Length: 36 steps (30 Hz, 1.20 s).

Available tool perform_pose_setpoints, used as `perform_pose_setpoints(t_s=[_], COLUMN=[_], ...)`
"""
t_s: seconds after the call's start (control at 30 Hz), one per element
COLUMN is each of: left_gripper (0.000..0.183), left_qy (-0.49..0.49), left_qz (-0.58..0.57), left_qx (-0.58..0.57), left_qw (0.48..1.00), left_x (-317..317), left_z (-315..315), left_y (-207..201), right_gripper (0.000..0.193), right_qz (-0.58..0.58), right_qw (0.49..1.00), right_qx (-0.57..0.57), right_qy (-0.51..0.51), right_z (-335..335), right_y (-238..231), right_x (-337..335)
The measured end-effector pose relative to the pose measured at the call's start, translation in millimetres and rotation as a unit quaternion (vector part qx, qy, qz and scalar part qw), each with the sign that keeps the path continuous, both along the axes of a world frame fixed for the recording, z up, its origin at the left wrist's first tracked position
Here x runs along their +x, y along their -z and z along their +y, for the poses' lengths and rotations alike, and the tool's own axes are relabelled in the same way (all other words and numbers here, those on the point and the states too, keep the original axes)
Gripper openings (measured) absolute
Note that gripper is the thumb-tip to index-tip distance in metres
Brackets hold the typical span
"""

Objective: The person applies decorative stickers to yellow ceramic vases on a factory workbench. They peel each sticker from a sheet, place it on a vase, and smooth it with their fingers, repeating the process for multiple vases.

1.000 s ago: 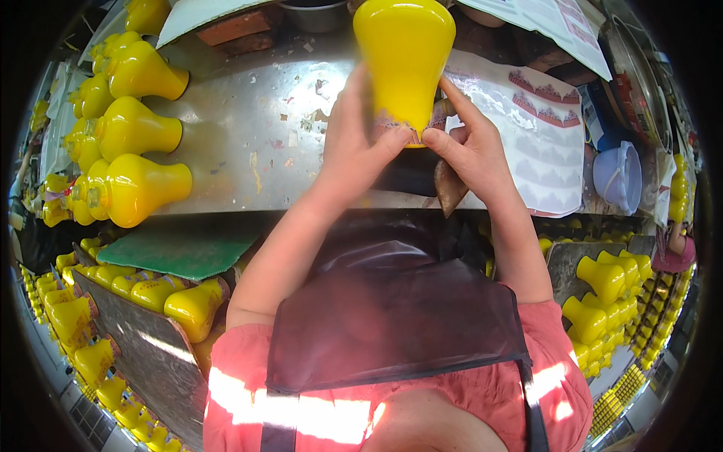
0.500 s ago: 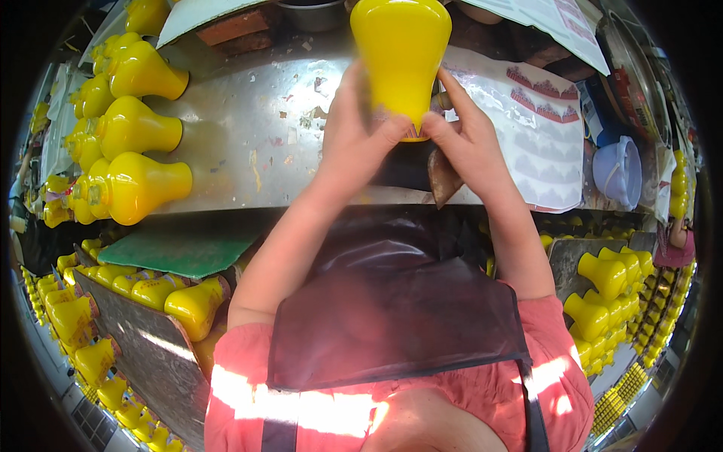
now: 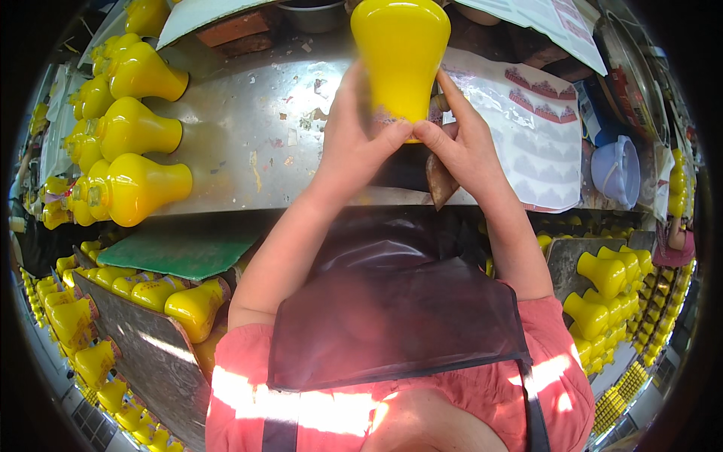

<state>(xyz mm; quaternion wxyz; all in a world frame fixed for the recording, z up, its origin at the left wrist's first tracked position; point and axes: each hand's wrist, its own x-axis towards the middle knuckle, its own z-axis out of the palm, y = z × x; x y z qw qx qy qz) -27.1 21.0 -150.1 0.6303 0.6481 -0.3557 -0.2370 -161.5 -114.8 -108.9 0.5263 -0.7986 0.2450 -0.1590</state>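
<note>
Between my two hands is a glossy yellow vase [image 3: 399, 56], its narrower end toward me and its wide shoulder away. A patterned decal band runs round that narrow end, partly under my thumbs. My left hand [image 3: 355, 134] wraps the vase's left side, thumb pressed on the band. From the right, my right hand [image 3: 465, 134] grips it, its thumb meeting the left one at the band. Just below the right hand, a brown wedge-shaped piece [image 3: 440, 181] sticks out at the table edge. The fingers behind the vase are hidden.
Several yellow vases [image 3: 143, 188] lie along the left of the metal table [image 3: 248, 128]. A decal sheet [image 3: 542, 151] is at the right, beside a lavender bucket [image 3: 616, 172]. Bricks [image 3: 235, 34] stand at the back. Boards of more vases flank me, with a green panel [image 3: 181, 248] at left.
My right thumb has shifted slightly left along the band, closer to the left thumb. The vase and my left hand stay nearly where they were.
</note>
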Motion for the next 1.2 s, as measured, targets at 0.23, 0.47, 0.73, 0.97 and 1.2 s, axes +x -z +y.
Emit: perform_pose_setpoints(t_s=[0.23, 0.47, 0.73, 0.97, 1.2], left_gripper=[0.103, 0.099, 0.083, 0.074, 0.072], left_qy=[0.011, -0.100, -0.058, -0.027, -0.037], left_qz=[0.025, -0.468, -0.289, -0.002, -0.027], left_qx=[0.008, 0.095, 0.029, -0.025, -0.017], left_qw=[1.000, 0.873, 0.955, 0.999, 0.999], left_x=[2.0, -15.0, -1.4, -5.2, -6.7], left_z=[0.7, 3.9, 8.5, 6.4, 4.2], left_y=[-7.7, -21.3, -8.5, -2.7, -7.7], right_gripper=[0.085, 0.075, 0.023, 0.014, 0.014], right_qz=[0.012, 0.052, 0.122, 0.040, -0.003], right_qw=[1.000, 0.997, 0.990, 0.974, 0.989], right_qx=[0.013, 0.058, 0.066, 0.220, 0.140], right_qy=[-0.013, -0.026, -0.031, 0.024, 0.043], right_z=[-5.1, -19.9, -18.5, -4.2, 4.7], right_y=[2.2, -7.8, -23.4, -16.0, 4.8], right_x=[-4.6, -10.3, -18.4, -22.4, -20.6])
